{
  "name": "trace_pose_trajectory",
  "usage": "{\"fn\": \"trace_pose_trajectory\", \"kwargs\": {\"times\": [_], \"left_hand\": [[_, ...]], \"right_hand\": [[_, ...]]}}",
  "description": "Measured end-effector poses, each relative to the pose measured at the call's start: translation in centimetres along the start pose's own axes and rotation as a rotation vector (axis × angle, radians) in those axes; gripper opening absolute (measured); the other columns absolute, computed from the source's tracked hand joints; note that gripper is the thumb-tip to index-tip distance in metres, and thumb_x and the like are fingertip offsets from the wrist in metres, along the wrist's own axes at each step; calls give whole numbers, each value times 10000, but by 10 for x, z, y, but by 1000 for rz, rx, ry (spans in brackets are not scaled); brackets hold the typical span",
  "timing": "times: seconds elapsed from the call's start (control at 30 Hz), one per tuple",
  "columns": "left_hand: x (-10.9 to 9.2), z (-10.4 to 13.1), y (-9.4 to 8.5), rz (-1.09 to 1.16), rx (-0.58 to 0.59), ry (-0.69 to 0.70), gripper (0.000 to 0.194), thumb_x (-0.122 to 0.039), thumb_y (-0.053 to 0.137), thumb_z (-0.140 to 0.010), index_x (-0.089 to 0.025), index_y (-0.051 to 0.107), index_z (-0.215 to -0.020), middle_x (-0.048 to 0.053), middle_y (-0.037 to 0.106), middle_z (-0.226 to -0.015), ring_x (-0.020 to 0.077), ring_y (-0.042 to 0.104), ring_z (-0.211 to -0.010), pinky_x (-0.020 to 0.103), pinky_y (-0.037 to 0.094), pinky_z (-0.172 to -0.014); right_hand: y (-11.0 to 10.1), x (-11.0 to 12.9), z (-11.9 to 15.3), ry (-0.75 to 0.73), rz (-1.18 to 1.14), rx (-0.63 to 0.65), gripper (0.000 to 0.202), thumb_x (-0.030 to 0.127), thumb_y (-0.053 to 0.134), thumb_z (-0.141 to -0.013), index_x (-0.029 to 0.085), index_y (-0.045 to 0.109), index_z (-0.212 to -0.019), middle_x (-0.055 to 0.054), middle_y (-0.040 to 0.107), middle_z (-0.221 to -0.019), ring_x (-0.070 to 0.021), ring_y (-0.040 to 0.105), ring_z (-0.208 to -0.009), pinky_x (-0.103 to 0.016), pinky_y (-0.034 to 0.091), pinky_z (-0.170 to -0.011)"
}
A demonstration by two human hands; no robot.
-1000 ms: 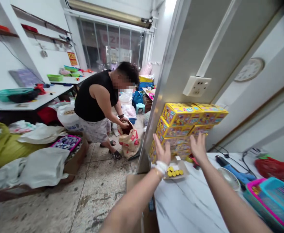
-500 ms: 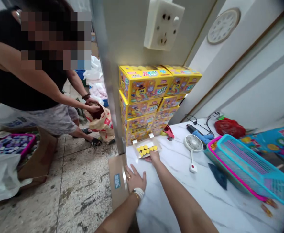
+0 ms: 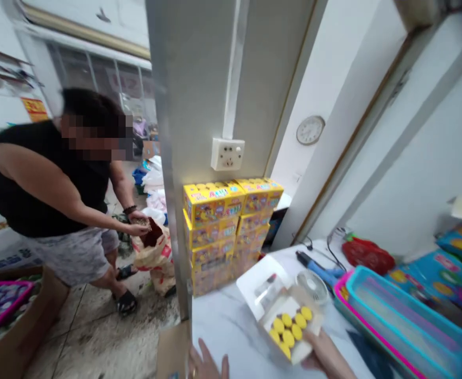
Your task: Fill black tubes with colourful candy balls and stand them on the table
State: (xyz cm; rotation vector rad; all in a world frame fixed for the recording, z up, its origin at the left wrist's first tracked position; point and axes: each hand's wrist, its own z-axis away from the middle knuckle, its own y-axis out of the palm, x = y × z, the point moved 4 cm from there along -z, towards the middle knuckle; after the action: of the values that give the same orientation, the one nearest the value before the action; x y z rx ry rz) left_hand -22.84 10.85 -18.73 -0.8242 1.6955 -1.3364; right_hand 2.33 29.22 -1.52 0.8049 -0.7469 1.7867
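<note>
Pinched at its near right corner, the open carton (image 3: 297, 352) is in the person's right hand (image 3: 318, 351), thumb and fingers closed on the cardboard. It slants over the marble-patterned table (image 3: 225, 326), its pale lid (image 3: 250, 284) folded out toward the stacked boxes, and I can't tell if its base touches the tabletop. Round yellow-topped pieces (image 3: 288, 337) sit inside in rows. Down by the table's left edge, the left hand (image 3: 207, 364) has its fingers spread and grips nothing that I can see, though the frame cuts it off.

Behind the carton, yellow printed boxes (image 3: 215, 231) stand in two columns against the pillar, below a wall socket (image 3: 228, 154). To the carton's right lie a white fan (image 3: 312, 287), a blue-and-black handheld tool (image 3: 325, 272), a red plastic bag (image 3: 367, 256) and turquoise and pink baskets (image 3: 408, 316).

Across on the left, a co-worker (image 3: 45, 179) in a black sleeveless top bends over a printed sack (image 3: 160, 268), cupping small grains (image 3: 142, 223) above its mouth.
</note>
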Motion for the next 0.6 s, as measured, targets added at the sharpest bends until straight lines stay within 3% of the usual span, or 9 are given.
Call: {"fn": "trace_pose_trajectory", "kwargs": {"times": [0.1, 0.2, 0.3, 0.43, 0.53, 0.6], "left_hand": [[-14, -2, -45, 11, 132, 88, 837, -567, 400, -849, -10, 296, -1465, 316, 309, -1477, 419, 454, -1257, 511, 436, -939], [-28, -10, -58, -7, 165, 95, 893, -605, 383, -863, 7, 195, -1487, 349, 212, -1497, 443, 391, -1297, 515, 418, -950], [-27, -10, -53, -4, 154, 103, 887, -600, 371, -873, 2, 170, -1493, 348, 216, -1493, 436, 390, -1299, 518, 418, -948], [-14, -2, -33, 1, 120, 104, 823, -568, 361, -878, -12, 262, -1476, 320, 263, -1490, 427, 418, -1286, 515, 444, -922], [-10, -1, -19, 15, 62, 94, 823, -539, 410, -850, -4, 299, -1466, 321, 251, -1502, 420, 454, -1267, 503, 461, -906], [-8, -6, -11, 61, 6, 60, 831, -532, 454, -807, -16, 353, -1450, 309, 329, -1473, 427, 485, -1244, 521, 466, -911]], "right_hand": [[-14, 6, 25, -29, -74, -12, 501, 339, 596, -666, 162, 541, -1131, -131, 719, -937, -239, 704, -731, -353, 588, -602], [-8, -12, 24, 81, -145, -23, 482, 199, 561, -643, 155, 558, -1122, -117, 726, -950, -223, 708, -727, -364, 597, -657], [12, -39, 18, 135, -216, -29, 451, 184, 553, -652, 160, 563, -1103, -115, 730, -938, -228, 712, -715, -369, 598, -662], [46, -64, 0, 167, -281, -21, 369, 274, 558, -682, 156, 550, -1032, -129, 728, -840, -240, 705, -648, -375, 597, -638], [75, -69, -19, 159, -311, 2, 356, 282, 588, -633, 194, 547, -975, -94, 724, -791, -237, 706, -646, -365, 600, -655], [94, -67, -29, 142, -316, 19, 334, 318, 619, -610, 220, 554, -922, -68, 716, -746, -239, 708, -653, -361, 600, -650]]}}
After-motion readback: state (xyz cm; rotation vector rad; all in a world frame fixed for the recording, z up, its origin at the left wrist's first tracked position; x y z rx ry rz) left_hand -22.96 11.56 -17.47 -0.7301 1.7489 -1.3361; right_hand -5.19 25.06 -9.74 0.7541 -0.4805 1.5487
